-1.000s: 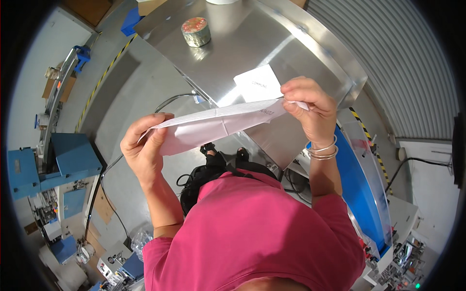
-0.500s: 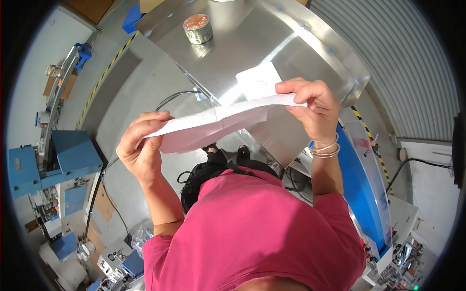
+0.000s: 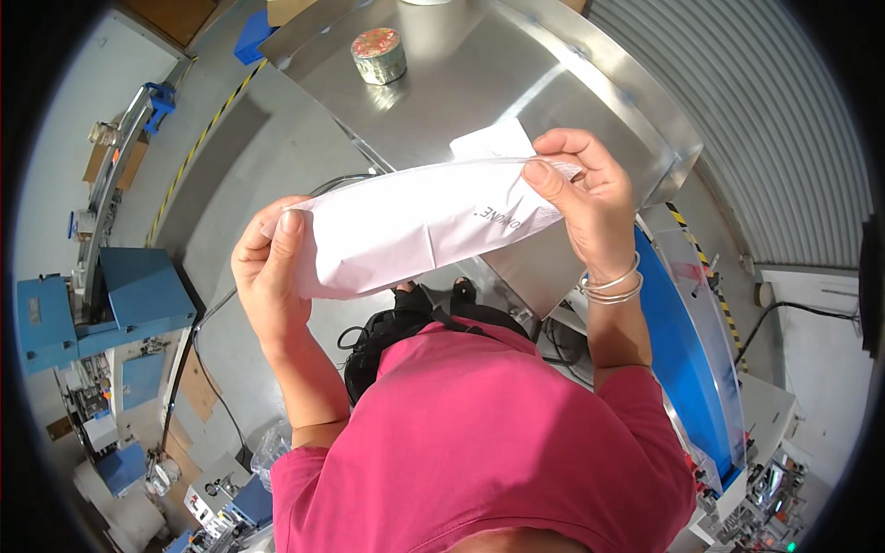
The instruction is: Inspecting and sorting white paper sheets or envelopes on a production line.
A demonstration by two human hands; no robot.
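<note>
A long, thin white fabric-like piece [image 3: 396,221] is stretched between my two hands above the floor and the near edge of the metal table. Dark print shows near its right end, and a short crease runs through its lower middle. My left hand [image 3: 272,267] pinches its left end, thumb on the near face. My right hand [image 3: 590,194] grips the upper right corner, with the thumb in front and the fingers behind. Just beyond the right end, another white flat piece [image 3: 493,140] lies on the metal table [image 3: 461,69], partly hidden by the held one.
A round tin-like object [image 3: 379,57] with a red patterned top stands on the table. To my right runs a blue conveyor belt [image 3: 682,359] beside a clear panel. Blue machine housings [image 3: 138,290] stand on the left, with cables on the floor.
The white piece has been tilted so that its broad printed face now shows instead of mostly its edge. Both hands turned with it, their thumbs now on the near face.
</note>
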